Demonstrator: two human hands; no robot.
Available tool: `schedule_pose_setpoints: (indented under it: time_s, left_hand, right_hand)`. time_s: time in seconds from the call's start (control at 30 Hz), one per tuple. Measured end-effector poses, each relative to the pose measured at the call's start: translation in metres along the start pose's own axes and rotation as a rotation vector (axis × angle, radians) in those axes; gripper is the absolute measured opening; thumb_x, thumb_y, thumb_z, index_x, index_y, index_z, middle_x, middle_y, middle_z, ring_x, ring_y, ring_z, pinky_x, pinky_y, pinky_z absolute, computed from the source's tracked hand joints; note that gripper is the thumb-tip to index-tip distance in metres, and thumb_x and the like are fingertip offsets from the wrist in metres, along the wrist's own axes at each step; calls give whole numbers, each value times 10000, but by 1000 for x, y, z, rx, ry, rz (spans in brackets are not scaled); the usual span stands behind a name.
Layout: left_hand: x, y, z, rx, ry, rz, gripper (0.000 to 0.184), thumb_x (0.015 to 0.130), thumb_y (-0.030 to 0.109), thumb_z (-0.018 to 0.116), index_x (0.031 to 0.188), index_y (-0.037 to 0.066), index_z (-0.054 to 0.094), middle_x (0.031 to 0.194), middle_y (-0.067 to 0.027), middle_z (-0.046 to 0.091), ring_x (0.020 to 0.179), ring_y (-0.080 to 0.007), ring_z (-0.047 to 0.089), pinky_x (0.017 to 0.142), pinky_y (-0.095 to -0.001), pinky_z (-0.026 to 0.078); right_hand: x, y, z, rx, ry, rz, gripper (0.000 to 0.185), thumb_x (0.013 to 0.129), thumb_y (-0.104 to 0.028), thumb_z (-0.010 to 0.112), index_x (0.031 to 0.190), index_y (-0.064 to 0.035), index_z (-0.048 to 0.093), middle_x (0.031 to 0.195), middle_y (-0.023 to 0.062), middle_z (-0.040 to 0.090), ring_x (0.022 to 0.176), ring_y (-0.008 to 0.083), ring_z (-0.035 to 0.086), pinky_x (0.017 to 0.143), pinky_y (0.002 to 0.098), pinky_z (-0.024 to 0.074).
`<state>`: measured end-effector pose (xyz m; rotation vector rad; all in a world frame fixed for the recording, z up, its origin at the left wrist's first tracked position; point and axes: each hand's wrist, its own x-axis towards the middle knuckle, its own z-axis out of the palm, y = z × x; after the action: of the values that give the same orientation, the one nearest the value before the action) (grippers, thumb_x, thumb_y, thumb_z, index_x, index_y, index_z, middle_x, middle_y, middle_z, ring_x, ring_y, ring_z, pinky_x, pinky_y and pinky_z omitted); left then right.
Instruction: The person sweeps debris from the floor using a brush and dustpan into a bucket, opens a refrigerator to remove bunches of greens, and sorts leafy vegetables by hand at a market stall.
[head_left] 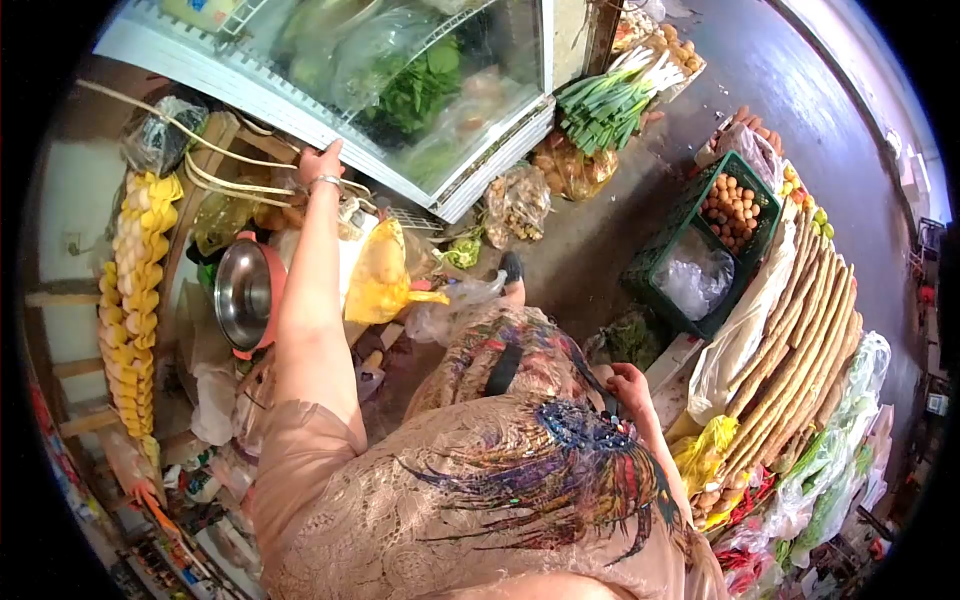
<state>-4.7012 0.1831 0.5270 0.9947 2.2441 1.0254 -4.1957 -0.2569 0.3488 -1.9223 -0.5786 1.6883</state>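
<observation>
From where I stand, the person's left hand (320, 166) is stretched out to the lower edge of a big glass fridge (470, 165), right by some pale cords (235, 180). The fridge is up at the top, and its far end is cut off. I can see green leaves (418, 88) through the glass, but shine and plastic bags make the other food hard to make out. The left fingers look bent, but I cannot tell if they hold the edge, a cord, or just rest there. The right hand (630, 388) is low, beside the person's patterned clothes (520, 460). Its fingers are curled, and I cannot tell if anything is tucked inside. Under the left arm, a metal bowl (245, 295) sits in a pink rim, next to a yellow bag (378, 275) whose inside is hidden. On the right, a green crate (650, 262) has round brown things (732, 212) and a cloudy bag (693, 278) in it. Long brown sticks (800, 335) lie beside it, partly under plastic.
</observation>
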Motion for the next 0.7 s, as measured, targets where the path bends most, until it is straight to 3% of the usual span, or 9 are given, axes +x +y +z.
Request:
schedule_pose_setpoints:
  time_s: [0.1, 0.2, 0.3, 0.37, 0.4, 0.5, 0.6, 0.63, 0.7]
  left_hand:
    - [1, -2, 7, -79, 43, 4, 441, 769, 219, 742, 1060, -39, 533, 947, -130, 636, 689, -186, 612, 520, -264, 538]
    - [-12, 4, 8, -167, 93, 81, 427, 713, 135, 778, 1038, -18, 546, 942, -103, 633, 631, -165, 595, 422, -285, 463]
    - [-7, -5, 9, -143, 119, 54, 462, 722, 108, 764, 1095, -14, 521, 992, -98, 640, 745, -185, 618, 551, -308, 502]
    - [22, -35, 10, -156, 78, 267, 457, 728, 96, 754, 1107, -12, 522, 1036, -110, 644, 857, -210, 623, 745, -320, 492]
    - [17, -32, 8, -141, 62, 232, 446, 731, 86, 747, 1106, -10, 526, 1047, -117, 648, 946, -208, 610, 861, -316, 440]
    - [15, -39, 5, 86, 68, 395, 448, 739, 148, 741, 1091, -30, 527, 1015, -171, 650, 931, -275, 622, 819, -348, 455]
    - [17, -38, 6, 174, 157, 545, 425, 731, 228, 745, 1010, -48, 579, 980, -232, 642, 924, -354, 611, 809, -379, 456]
    - [21, -34, 5, 175, 160, 546, 425, 731, 228, 745, 1010, -48, 579, 980, -232, 642, 924, -354, 611, 809, -379, 456]
    - [34, -30, 2, 468, 87, 310, 399, 721, 290, 747, 883, -55, 627, 903, -263, 638, 879, -402, 604, 774, -406, 463]
  right_hand:
    - [2, 1, 0, 1, 1, 39, 355, 808, -30, 586, 1155, 29, 541, 842, 94, 632, 723, 151, 612, 660, 260, 506]
    - [5, 6, 0, -101, 1, -14, 361, 810, -30, 585, 1163, 28, 537, 841, 91, 630, 717, 152, 610, 659, 257, 505]
    - [10, 9, 2, -76, -5, 6, 377, 803, -32, 591, 1172, 19, 534, 852, 89, 626, 712, 154, 608, 655, 256, 503]
    - [4, -4, 5, -24, -1, 31, 375, 804, -33, 587, 1172, 13, 535, 861, 89, 625, 711, 153, 606, 647, 257, 499]
    - [-2, -15, 8, 29, 5, 58, 374, 804, -33, 584, 1173, 7, 535, 869, 89, 623, 709, 152, 605, 640, 258, 496]
    - [-15, -36, 14, 241, 2, 123, 350, 812, -35, 568, 1160, 0, 543, 884, 87, 622, 705, 148, 603, 625, 261, 487]
    - [4, -18, 11, 98, -6, 113, 343, 818, -35, 560, 1158, -3, 541, 866, 83, 624, 700, 148, 601, 613, 262, 480]
    - [11, -15, 12, 54, -23, 93, 348, 815, -34, 562, 1161, -3, 538, 859, 83, 624, 695, 148, 600, 610, 261, 480]
    - [22, -11, 14, 26, -13, 57, 350, 813, -35, 566, 1161, -2, 538, 844, 82, 625, 685, 147, 598, 604, 259, 477]
